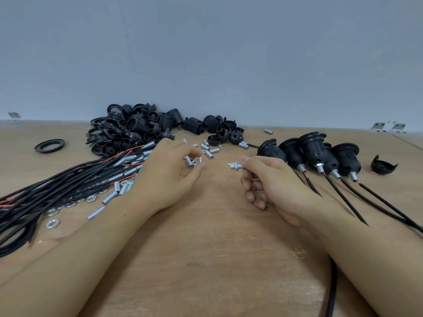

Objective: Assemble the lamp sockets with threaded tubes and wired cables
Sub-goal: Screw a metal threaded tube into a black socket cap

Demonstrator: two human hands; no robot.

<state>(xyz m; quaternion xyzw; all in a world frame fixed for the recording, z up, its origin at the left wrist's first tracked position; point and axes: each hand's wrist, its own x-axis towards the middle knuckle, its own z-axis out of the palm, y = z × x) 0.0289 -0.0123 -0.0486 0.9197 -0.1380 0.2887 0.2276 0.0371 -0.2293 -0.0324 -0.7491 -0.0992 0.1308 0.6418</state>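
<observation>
Right hand (270, 179) grip curled, pinching threaded tube (235, 166); left hand (169, 175) grip loosely curled over loose tubes (193, 161).

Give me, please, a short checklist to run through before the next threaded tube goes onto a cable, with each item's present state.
1. Tube in right hand: ok, thumb and finger pinch a threaded tube.
2. Left hand on loose tubes and nuts: ok, fingertips are at them.
3. Nut actually picked: cannot tell.
4. Cable bundle within reach: ok, beside the left forearm.
5. Spare socket parts: ok, piled at the wall.
6. Finished sockets kept apart: ok, grouped on the right.
</observation>
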